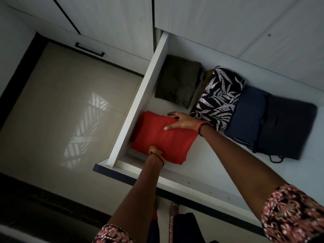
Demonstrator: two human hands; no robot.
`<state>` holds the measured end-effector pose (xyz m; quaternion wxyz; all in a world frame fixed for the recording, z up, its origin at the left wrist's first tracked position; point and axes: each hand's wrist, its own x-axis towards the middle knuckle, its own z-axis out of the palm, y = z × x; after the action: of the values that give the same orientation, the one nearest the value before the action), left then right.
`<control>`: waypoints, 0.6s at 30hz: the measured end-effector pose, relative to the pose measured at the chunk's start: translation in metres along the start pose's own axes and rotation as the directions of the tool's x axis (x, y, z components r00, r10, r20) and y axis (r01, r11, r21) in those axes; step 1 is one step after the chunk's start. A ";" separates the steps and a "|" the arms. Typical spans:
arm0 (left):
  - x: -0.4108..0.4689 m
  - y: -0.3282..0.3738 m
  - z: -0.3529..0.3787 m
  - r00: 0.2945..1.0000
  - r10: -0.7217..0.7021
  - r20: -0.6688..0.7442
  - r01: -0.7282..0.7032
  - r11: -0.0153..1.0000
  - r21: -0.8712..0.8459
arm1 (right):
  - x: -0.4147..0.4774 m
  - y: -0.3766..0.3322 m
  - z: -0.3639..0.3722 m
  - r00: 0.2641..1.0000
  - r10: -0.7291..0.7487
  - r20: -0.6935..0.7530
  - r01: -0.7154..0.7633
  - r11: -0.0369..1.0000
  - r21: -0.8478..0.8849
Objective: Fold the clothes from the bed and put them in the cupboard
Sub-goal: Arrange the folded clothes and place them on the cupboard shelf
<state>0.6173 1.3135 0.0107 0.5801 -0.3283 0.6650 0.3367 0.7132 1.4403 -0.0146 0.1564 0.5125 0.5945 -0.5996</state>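
You are looking down into the open drawer [138, 95] of the cupboard [112, 20], whose white side wall runs along the left of the clothes and whose front edge crosses under your forearms. The back row is full: an olive folded piece [177, 81] at the left wall, a leaf-print bundle [217, 97] beside it, then a blue folded piece [245, 116] and a dark navy one [287, 130] touching each other. Bare drawer floor shows only in front of these, to the right of the red cloth [163, 137].

Your left hand [155, 151] pinches the near edge of the folded red cloth, fingers closed on it, a dark thread around the wrist. Your right hand [182, 121] lies flat and open on the far right part of the same cloth, thumb spread toward the middle, a ring on one finger, fingertips near the leaf-print bundle.

The red cloth sits in the front left corner, its left edge against the side wall, just in front of the olive piece with a thin strip of floor between.
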 end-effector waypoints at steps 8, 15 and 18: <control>-0.042 -0.004 -0.016 0.987 0.154 0.042 -0.158 0.979 0.125 | -0.081 0.023 0.027 0.859 0.080 -0.505 0.132 0.919 0.371; -0.070 -0.030 -0.063 0.893 0.450 -0.032 -0.446 0.891 0.082 | -0.195 0.087 0.073 0.708 0.431 -0.559 0.180 0.656 0.733; -0.094 -0.052 -0.083 0.772 0.555 -0.309 -0.534 0.830 0.158 | -0.241 0.110 0.088 0.594 0.569 -0.569 0.188 0.590 0.786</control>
<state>0.6251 1.2205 0.1087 0.3431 -0.1569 0.8317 0.4074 0.8654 1.2348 0.0973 -0.2862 0.8002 0.2066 -0.4849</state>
